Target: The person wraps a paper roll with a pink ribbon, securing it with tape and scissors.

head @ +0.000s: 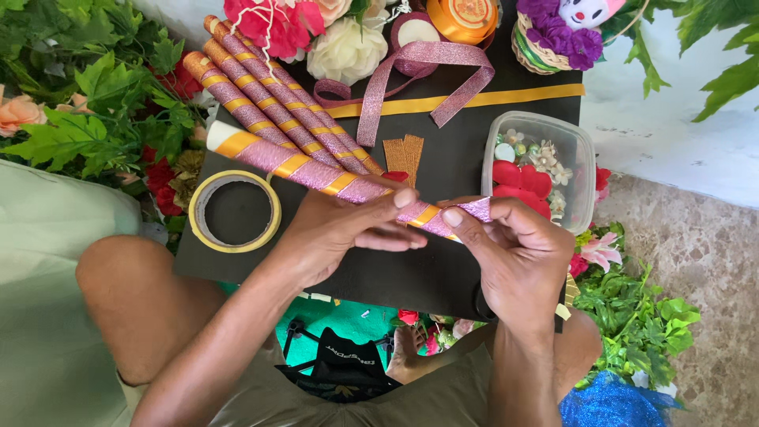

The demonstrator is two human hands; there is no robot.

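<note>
**Wrapping the stick: both hands on the ribbon end**

We note one paper stick (316, 172) held slantwise across the black board (443, 269) that lies on the person's lap; it is wound in pink glitter ribbon with gold bands, its bare white tip pointing far-left; our left hand (340, 233) is closed around the stick's near-right stretch, thumb lying along the top; our right hand (514, 245) pinches the loose pink ribbon end (474, 209) between thumb and forefinger, right at the stick's near-right tip; the two hands almost touch.

Around them: a bundle of finished sticks (269, 107) lies on the board just beyond, far-left; a yellow tape roll (235, 211) sits left of the left hand; a loose length of pink glitter ribbon (427, 75) loops at the far side over a gold strip (506, 96); a clear tub (581, 170) of small fabric flowers stands right of the hands; artificial leaves and blooms crowd both edges.

Risks as we judge them: the ribbon end looks short, so a slackened pinch could let the last turns spring loose; uneven pull might skew the gold bands; the board rests on knees, so a leg shift could roll the finished sticks off.
</note>
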